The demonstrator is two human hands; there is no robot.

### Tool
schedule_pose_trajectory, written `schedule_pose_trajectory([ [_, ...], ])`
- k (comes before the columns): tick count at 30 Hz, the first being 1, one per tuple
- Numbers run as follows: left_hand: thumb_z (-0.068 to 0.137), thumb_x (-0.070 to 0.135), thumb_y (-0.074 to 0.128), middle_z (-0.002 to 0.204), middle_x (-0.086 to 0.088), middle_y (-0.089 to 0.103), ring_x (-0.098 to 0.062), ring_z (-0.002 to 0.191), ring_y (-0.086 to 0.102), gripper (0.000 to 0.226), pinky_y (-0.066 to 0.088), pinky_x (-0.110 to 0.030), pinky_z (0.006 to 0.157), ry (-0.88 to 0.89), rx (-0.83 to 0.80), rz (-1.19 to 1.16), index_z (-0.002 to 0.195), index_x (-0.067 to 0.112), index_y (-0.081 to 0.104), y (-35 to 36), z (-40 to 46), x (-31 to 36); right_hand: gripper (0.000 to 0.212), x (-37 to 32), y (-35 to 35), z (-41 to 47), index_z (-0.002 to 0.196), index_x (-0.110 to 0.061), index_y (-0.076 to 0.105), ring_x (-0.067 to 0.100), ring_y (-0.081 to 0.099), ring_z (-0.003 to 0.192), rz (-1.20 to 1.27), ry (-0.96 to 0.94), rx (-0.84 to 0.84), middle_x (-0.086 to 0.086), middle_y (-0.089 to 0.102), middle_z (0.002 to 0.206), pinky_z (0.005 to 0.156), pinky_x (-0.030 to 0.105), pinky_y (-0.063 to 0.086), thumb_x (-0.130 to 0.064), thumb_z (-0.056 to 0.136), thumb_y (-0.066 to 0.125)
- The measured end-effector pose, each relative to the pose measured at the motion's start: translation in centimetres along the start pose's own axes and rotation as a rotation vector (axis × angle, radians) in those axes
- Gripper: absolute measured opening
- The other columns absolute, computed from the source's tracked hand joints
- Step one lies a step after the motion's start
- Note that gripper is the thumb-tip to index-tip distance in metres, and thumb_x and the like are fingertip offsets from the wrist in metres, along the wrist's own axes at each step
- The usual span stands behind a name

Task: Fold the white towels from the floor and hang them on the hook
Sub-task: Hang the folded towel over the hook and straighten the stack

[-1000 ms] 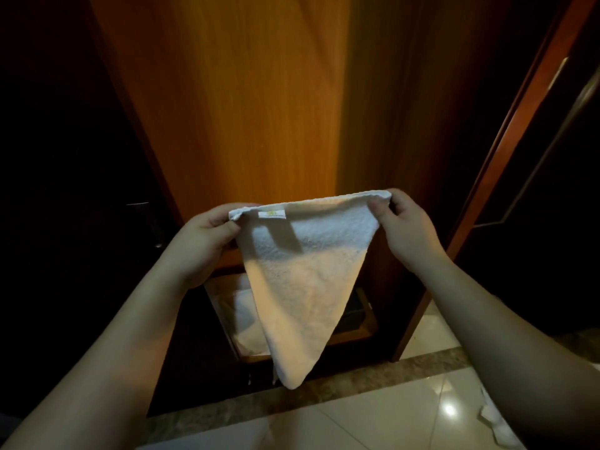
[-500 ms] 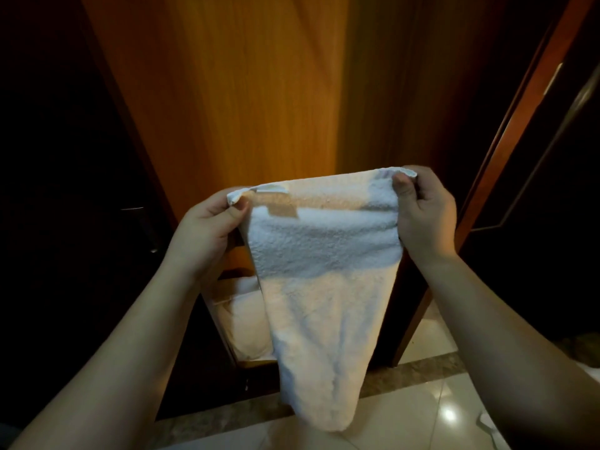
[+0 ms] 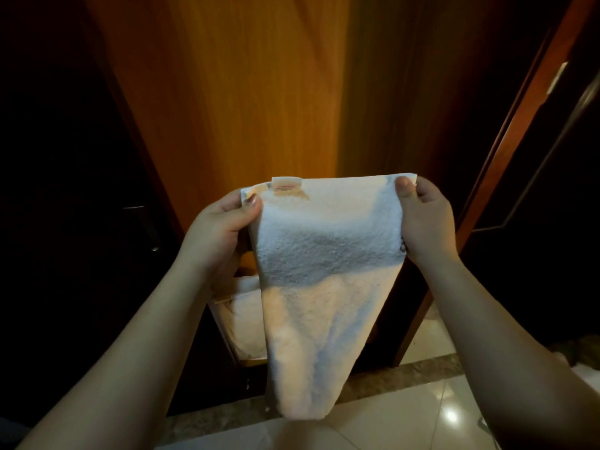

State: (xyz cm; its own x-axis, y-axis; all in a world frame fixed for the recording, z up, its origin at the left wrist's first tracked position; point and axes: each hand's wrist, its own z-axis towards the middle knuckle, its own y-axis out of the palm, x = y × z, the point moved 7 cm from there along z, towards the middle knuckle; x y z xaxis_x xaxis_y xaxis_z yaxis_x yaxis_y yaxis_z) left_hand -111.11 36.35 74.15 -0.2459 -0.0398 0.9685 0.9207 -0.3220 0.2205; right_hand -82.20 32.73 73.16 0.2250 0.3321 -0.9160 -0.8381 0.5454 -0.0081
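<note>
- Our left hand (image 3: 217, 229) pinches one top corner of the towel (image 3: 324, 254), thumb in front.
- Our right hand (image 3: 425, 219) pinches the opposite corner, level with it, both forearms extended.

A home or hotel interior: wooden door (image 3: 246, 102), glossy tiled floor (image 3: 422, 420).

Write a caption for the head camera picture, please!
Two hands, left hand and right hand, hold a white towel by its top corners before a wooden door.

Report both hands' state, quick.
Left hand: pinches the white towel at its top left corner.
Right hand: pinches its top right corner.
</note>
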Motion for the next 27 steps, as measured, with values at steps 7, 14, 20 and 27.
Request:
schedule_pose_trajectory([
  [7, 0.097, 0.014, 0.049, 0.111, -0.015, 0.075, -0.025, 0.093, 0.073, 0.030, 0.059, -0.031, 0.073, -0.042, -0.003, -0.066, 0.118, 0.009, 0.071, 0.4, -0.2, -0.7, 0.070, 4.5, 2.8, -2.1, 0.114, -0.016, 0.076, 0.026, 0.072, 0.104, 0.481, 0.541, -0.612, 0.012, 0.074, 0.114, 0.080, 0.039, 0.060, -0.054, 0.057, 0.094],
  [14, 0.088, 0.022, 0.063, 0.099, -0.012, 0.076, -0.024, 0.086, 0.073, 0.025, 0.058, -0.032, 0.070, -0.080, -0.062, 0.070, 0.107, 0.014, 0.077, -0.9, -1.5, -1.4, 0.054, 4.8, 3.3, -3.7, 0.125, -0.006, 0.069, 0.035, 0.059, 0.126, 0.581, 0.637, -0.748, 0.020, 0.064, 0.132, 0.096, 0.042, 0.054, -0.031, 0.079, 0.080],
  [20, 0.092, 0.037, 0.057, 0.110, -0.011, 0.075, -0.028, 0.102, 0.072, 0.031, 0.060, -0.038, 0.081, 0.034, -0.066, -0.087, 0.109, 0.021, 0.077, -2.5, -1.1, 0.3, 0.036, 0.3, 5.5, -3.7, 0.122, -0.009, 0.072, 0.029, 0.064, 0.120, 0.679, 0.451, -0.750, 0.016, 0.069, 0.125, 0.097, 0.039, 0.053, -0.027, 0.092, 0.060],
  [27, 0.091, 0.027, 0.067, 0.110, -0.012, 0.076, -0.026, 0.100, 0.073, 0.022, 0.060, -0.032, 0.073, -0.193, 0.024, -0.035, 0.106, 0.013, 0.075, -3.8, -2.2, -5.0, 0.033, 2.2, 6.1, -4.6, 0.115, -0.008, 0.071, 0.031, 0.068, 0.113, 0.493, 0.523, -0.680, 0.018, 0.071, 0.120, 0.088, 0.037, 0.058, -0.028, 0.092, 0.061],
])
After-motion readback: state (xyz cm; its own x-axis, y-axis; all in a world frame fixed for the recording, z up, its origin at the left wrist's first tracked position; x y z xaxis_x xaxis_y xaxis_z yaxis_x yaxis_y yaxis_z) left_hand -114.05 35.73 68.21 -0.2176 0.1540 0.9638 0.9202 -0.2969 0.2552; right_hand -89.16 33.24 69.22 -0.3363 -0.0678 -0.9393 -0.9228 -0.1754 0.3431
